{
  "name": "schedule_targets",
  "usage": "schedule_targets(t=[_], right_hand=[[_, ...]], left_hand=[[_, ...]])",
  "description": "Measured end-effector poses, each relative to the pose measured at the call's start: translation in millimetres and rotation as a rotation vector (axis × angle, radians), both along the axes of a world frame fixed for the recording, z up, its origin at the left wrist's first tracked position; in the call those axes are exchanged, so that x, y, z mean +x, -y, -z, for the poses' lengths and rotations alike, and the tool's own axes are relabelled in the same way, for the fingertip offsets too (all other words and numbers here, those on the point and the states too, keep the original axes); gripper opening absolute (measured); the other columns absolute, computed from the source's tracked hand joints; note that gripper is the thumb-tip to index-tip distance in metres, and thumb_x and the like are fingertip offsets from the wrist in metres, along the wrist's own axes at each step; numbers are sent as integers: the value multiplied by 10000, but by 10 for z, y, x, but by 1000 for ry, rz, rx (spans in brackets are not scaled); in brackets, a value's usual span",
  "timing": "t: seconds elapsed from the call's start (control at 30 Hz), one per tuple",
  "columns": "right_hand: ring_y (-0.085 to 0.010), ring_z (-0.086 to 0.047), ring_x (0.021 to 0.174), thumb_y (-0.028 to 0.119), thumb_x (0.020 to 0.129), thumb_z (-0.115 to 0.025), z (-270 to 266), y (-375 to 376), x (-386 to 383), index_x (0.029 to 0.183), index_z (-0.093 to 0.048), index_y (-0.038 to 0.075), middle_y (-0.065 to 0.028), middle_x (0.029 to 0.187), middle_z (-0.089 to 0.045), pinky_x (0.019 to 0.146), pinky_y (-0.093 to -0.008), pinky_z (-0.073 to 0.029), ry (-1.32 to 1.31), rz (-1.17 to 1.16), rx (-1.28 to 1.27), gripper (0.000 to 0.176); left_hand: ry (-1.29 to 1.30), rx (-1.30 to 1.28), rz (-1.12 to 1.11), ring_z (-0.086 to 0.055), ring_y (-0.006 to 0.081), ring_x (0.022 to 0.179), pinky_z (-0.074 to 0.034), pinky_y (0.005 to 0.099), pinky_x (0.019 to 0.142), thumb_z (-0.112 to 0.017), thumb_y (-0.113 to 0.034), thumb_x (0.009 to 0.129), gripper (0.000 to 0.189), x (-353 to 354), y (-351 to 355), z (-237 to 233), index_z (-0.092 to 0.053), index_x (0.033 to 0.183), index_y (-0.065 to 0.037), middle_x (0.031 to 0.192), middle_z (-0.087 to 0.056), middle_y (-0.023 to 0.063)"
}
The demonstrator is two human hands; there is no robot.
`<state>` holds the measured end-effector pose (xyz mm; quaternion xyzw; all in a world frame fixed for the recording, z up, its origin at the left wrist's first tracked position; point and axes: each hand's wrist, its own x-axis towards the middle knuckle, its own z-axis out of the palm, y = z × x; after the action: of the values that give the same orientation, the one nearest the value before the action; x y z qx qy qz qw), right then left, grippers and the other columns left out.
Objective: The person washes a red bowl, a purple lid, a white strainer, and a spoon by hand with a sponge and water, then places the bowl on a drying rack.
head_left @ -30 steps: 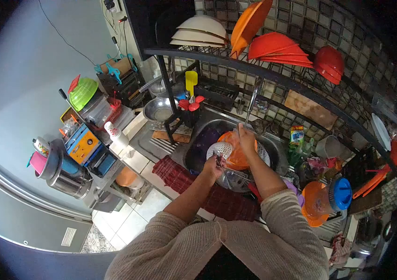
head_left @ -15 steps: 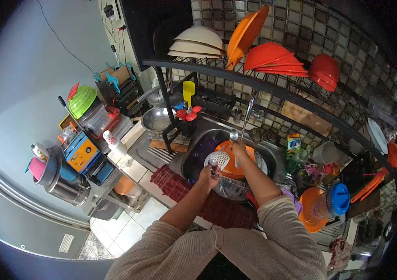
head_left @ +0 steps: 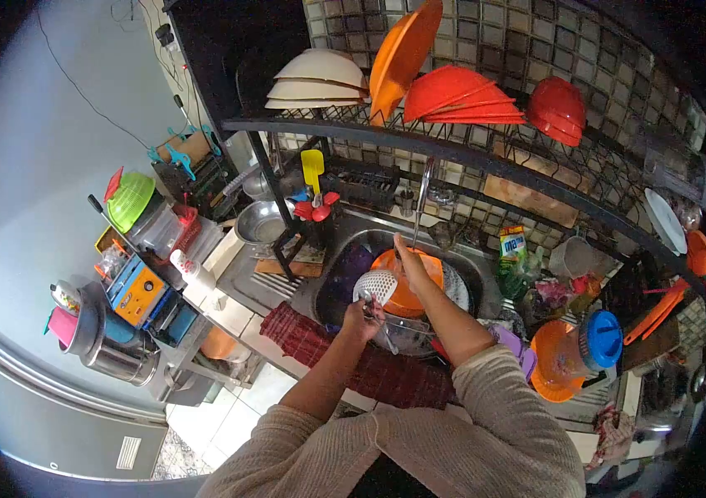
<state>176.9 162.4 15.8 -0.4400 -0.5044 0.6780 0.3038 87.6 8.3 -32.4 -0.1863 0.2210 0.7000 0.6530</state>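
My left hand (head_left: 361, 321) is closed around utensils over the front of the sink (head_left: 332, 286). Among them is a skimmer with a pale perforated head (head_left: 378, 285); a metal handle (head_left: 389, 339) points down below the fingers. Just under the faucet (head_left: 423, 195), my right hand (head_left: 407, 264) has its fingers stretched out, and I see nothing held in it. An orange basin (head_left: 429, 278) sits in the sink beneath both hands, partly covered by the right hand and forearm. Below it is a clear bowl (head_left: 411, 339), partly hidden.
A dark red cloth (head_left: 403, 382) lies along the counter's front edge. Overhead, a black dish rack (head_left: 353, 133) carries white bowls (head_left: 316, 79) and red bowls (head_left: 461, 98). To the right stands a clear jug with a blue lid (head_left: 600, 339); a metal pan (head_left: 262, 222) is left.
My right hand no longer shows the metal spoon it held upright; its fingers are now straight and higher, by the faucet. My left hand keeps the skimmer. The whole view has shifted slightly.
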Motion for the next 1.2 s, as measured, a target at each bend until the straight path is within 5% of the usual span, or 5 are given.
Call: schedule_targets(t=[0.13, 0.23, 0.53, 1.1, 1.2], right_hand=[[-142, -507, 568, 613, 722, -580, -34, 45, -13, 619, -552, 33, -29, 604, -537, 562, -284, -388, 14, 17, 92, 589], [-81, -314, 450, 537, 810, -530, 523, -275, -120, 693, -591, 82, 42, 509, -362, 446, -246, -249, -87, 213, 264, 473], [-107, -422, 517, 146, 924, -391, 257, 24, 71, 834, -497, 63, -10, 704, -490, 468, -236, -363, -304, -3, 135, 162], [-99, -377, 491, 288, 880, -420, 133, 88, 351, 754, -472, 118, 36, 562, -378, 472, -259, -311, -587, -31, -249, 217], [-88, -362, 490, 323, 886, -427, -41, 65, 320, 761, -481, 119, 35, 574, -369, 449, -250, -284, -334, -78, -317, 245]], left_hand=[[-59, 13, 4, -492, 167, 590, -408, 270, 500, -283, -180, 923, 263, 79, -29, -22, -456, 915, 18, 749, -497, 88], [-97, 4, -11, -478, 168, 591, -411, 267, 514, -276, -173, 919, 261, 164, -8, -206, -449, 919, 22, 735, -487, 85], [-101, -31, -21, -471, 157, 609, -407, 264, 515, -283, -153, 918, 208, 204, 15, -244, -419, 951, 2, 802, -494, 87], [-56, -42, -59, -469, 161, 612, -395, 259, 506, -323, -150, 904, 180, 177, 82, -202, -382, 1001, -10, 810, -492, 88], [-69, -36, -49, -468, 166, 611, -401, 267, 502, -320, -137, 903, 171, 199, 97, -252, -394, 974, 0, 805, -489, 90]])
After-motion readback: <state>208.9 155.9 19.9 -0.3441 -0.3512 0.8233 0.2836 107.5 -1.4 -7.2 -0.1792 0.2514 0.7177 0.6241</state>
